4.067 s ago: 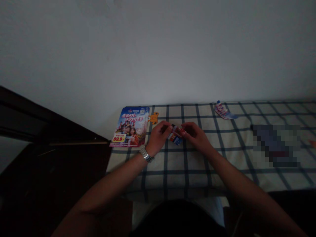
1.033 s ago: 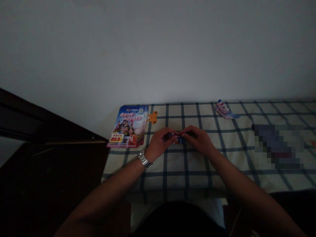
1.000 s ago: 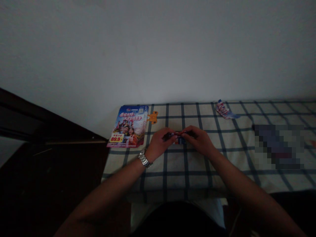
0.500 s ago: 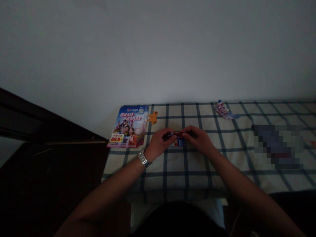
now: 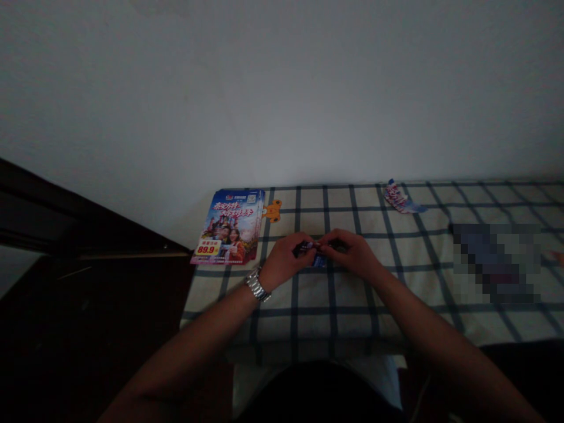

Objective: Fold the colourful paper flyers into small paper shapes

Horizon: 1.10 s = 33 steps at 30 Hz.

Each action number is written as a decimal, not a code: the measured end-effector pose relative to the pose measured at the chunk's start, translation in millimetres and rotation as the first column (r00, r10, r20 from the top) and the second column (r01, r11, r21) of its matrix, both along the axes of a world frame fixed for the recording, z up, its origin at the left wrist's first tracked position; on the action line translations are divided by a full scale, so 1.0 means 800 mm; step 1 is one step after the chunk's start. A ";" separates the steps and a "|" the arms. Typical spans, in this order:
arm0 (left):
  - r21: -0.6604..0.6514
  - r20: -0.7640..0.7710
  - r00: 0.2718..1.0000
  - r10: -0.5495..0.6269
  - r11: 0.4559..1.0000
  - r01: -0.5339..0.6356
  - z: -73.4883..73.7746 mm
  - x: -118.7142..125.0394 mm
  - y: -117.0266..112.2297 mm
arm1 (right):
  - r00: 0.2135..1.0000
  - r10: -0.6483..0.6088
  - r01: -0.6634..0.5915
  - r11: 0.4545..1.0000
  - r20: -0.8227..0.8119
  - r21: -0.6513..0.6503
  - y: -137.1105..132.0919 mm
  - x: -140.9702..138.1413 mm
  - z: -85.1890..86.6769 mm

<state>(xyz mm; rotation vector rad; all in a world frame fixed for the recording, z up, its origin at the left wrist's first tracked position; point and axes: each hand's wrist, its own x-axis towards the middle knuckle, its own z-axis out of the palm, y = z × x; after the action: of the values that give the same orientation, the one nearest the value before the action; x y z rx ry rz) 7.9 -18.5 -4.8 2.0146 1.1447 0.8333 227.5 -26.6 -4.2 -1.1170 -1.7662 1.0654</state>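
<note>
Both my hands meet over the checked cloth (image 5: 352, 305). My left hand (image 5: 282, 261), with a metal watch on its wrist, pinches one end of a small folded piece of printed paper (image 5: 318, 256), red and blue. My right hand (image 5: 352, 252) pinches the other end, fingers curled close. The paper is mostly hidden between my fingertips and sits low, just above the cloth. The room is dim.
A stack of colourful flyers (image 5: 229, 226) lies at the cloth's left end by the wall, an orange paper shape (image 5: 273, 210) beside it. Another folded printed scrap (image 5: 399, 197) lies at the back right. A blurred-out patch (image 5: 496, 261) sits right. Dark furniture (image 5: 88, 282) stands left.
The paper piece has shrunk from a tilted open slip to a small tight fold between my fingertips. My hands have drawn closer together and slightly lower.
</note>
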 end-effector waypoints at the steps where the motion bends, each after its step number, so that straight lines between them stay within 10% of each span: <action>1: 0.007 0.002 1.000 0.008 1.000 -0.008 -0.001 0.000 0.000 | 1.000 -0.004 0.004 1.000 0.003 -0.002 0.000 0.000 0.000; 13: -0.088 0.322 0.945 0.060 0.996 -0.034 -0.010 0.000 0.004 | 0.965 -0.202 0.191 0.978 -0.169 -0.082 0.010 0.004 -0.007; 33: -0.069 0.242 0.959 0.147 0.989 -0.134 0.001 -0.005 0.007 | 0.967 -0.196 0.192 0.980 -0.160 -0.043 0.011 0.005 -0.008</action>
<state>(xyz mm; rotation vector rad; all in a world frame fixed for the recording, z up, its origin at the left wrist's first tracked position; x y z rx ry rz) 3.9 -12.5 -3.6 1.7453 1.1619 1.0806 231.8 -18.2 -11.0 -1.1586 -1.4854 1.0335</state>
